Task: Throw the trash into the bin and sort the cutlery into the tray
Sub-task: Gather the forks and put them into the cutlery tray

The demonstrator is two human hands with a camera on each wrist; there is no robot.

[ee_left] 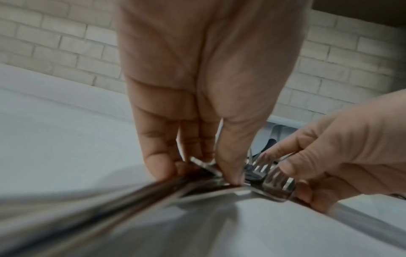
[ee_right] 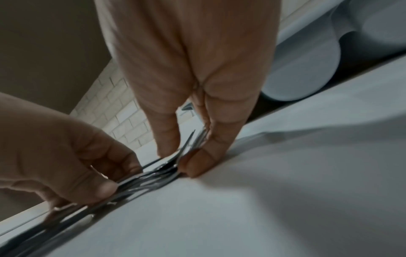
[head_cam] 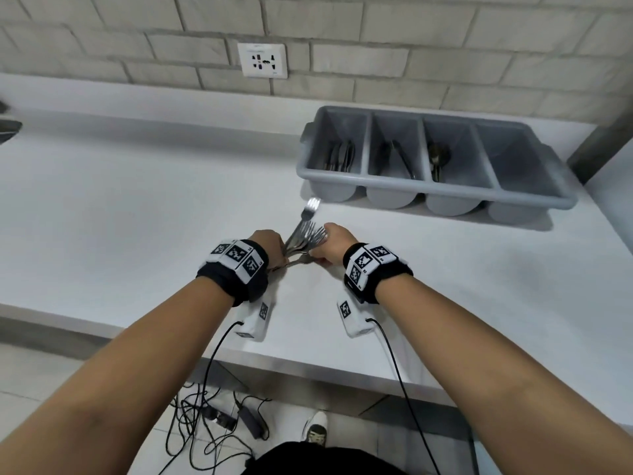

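Note:
A bundle of several steel forks [head_cam: 306, 236] lies low over the white counter [head_cam: 137, 200], tines pointing toward the wall. One fork [head_cam: 311, 205] sticks out past the others. My left hand [head_cam: 277, 252] pinches the handles [ee_left: 204, 180] between thumb and fingers. My right hand [head_cam: 322, 248] grips the bundle near the tines [ee_left: 275, 182], thumb on one side and fingers on the other [ee_right: 182, 158]. The grey four-part cutlery tray [head_cam: 520, 159] stands behind and to the right. It holds knives [head_cam: 340, 156] in the left part and spoons [head_cam: 436, 157] in the third; the right part is bare.
A wall socket [head_cam: 263, 60] sits on the brick wall behind the counter. Cables and a power strip [head_cam: 219, 419] lie on the floor below the counter's front edge. A dark object [head_cam: 7, 128] shows at the far left edge.

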